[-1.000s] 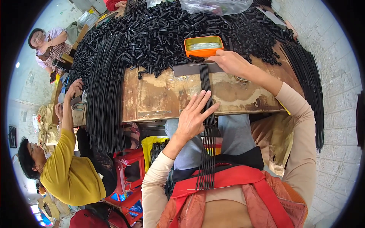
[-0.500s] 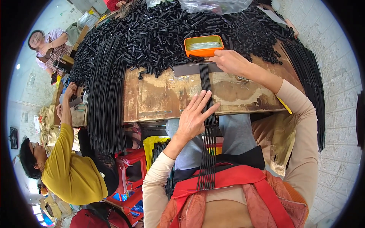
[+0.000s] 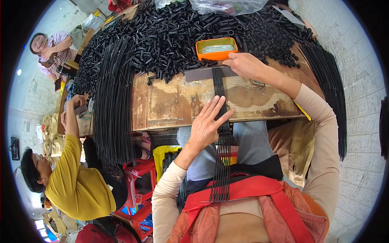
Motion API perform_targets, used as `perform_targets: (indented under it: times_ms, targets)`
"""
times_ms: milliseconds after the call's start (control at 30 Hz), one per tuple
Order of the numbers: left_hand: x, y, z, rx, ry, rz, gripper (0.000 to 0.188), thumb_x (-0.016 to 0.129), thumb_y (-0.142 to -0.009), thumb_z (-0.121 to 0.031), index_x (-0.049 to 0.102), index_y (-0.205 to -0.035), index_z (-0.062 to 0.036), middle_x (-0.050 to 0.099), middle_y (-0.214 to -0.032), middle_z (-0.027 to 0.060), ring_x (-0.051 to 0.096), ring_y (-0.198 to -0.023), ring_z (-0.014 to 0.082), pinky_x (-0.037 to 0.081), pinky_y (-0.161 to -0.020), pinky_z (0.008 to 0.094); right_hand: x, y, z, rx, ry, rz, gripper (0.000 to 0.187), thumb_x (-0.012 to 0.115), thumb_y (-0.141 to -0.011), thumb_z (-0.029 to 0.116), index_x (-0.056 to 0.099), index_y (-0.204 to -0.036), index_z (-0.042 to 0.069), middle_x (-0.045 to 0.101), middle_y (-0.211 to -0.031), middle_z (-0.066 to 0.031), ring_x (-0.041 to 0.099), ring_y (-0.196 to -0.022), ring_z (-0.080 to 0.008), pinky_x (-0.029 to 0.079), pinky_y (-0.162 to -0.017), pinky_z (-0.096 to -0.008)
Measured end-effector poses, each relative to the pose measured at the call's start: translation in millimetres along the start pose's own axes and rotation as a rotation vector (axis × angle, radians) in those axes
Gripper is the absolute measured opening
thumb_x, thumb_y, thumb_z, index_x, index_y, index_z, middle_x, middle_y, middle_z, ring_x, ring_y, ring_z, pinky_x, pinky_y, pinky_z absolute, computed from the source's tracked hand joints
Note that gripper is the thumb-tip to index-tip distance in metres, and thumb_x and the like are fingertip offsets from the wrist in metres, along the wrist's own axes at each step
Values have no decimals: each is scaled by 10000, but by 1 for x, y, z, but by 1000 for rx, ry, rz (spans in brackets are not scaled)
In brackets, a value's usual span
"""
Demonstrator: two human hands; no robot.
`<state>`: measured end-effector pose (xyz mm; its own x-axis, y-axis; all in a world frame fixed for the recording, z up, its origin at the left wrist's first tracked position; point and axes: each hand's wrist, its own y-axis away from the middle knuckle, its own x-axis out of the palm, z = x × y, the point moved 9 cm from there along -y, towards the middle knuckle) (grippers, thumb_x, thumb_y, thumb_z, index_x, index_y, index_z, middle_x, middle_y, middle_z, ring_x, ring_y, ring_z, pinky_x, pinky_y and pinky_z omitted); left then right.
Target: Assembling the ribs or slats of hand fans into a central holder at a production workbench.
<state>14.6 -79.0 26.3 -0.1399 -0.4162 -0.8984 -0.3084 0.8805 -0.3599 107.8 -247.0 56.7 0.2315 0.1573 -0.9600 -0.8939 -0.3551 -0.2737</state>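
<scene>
My left hand point(image 3: 206, 127) lies with its fingers spread across a row of thin black rods point(image 3: 219, 86), pressing them at the table's near edge. The rods run down over my lap, where a thin metal wire point(image 3: 237, 199) crosses their lower ends. Their far ends rest on a flat dark grey strip point(image 3: 197, 75). My right hand point(image 3: 247, 66) is closed beside those far ends, fingertips pinched together; whatever is between them is too small to make out. Just beyond it stands an orange box point(image 3: 211, 56) with thin silvery pins point(image 3: 214, 48) inside.
A big heap of short black tubes point(image 3: 170, 36) covers the back of the wooden table point(image 3: 170, 103). Bundles of long black rods point(image 3: 113, 101) hang over its edge at left and right. Left of me a co-worker in a mustard top point(image 3: 79, 186) works; another person stands farther back.
Both my hands and the rods stay in place. At the left, the co-worker's head and hands have shifted slightly.
</scene>
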Motion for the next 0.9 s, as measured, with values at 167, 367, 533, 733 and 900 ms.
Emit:
perform_targets:
  times_ms: [167, 367, 533, 733, 900]
  targets:
    - [0, 0, 0, -3, 8, -7, 859, 606, -547, 66, 518, -1360, -197, 349, -1509, 149, 320, -1408, 309, 280, -1153, 437, -2, 1, 0, -35, -9, -13, 257, 582, -770, 26, 677, -1009, 26, 596, -843, -146, 633, -793, -333, 520, -704, -434]
    - [0, 0, 0, -5, -2, 3, 867, 609, -543, 63, 515, -1363, -200, 354, -1506, 150, 323, -1406, 310, 283, -1152, 438, 3, 0, -2, -52, -22, -37, 247, 584, -795, 37, 679, -1024, 31, 621, -883, -143, 643, -823, -329, 524, -730, -422]
    - [0, -1, 0, -4, 5, 7, 873, 605, -544, 66, 510, -1369, -203, 356, -1503, 155, 328, -1403, 313, 291, -1147, 438, -4, -3, -11, -64, -188, -64, 184, 581, -838, 55, 676, -983, -6, 625, -881, -152, 637, -850, -326, 521, -764, -391]
    - [-1, -1, 0, -6, 8, 11, 863, 611, -544, 58, 520, -1361, -201, 356, -1503, 156, 328, -1402, 316, 294, -1144, 437, -9, -2, -10, -73, -269, -117, 147, 596, -848, 65, 677, -947, -6, 635, -884, -155, 638, -840, -335, 517, -768, -394]
    - [0, 0, 0, -13, 10, 12, 855, 613, -546, 51, 522, -1359, -199, 360, -1501, 155, 328, -1403, 315, 290, -1146, 438, 0, -6, -1, -102, -175, -102, 134, 614, -841, 55, 674, -943, -9, 646, -897, -149, 638, -852, -337, 518, -763, -393]
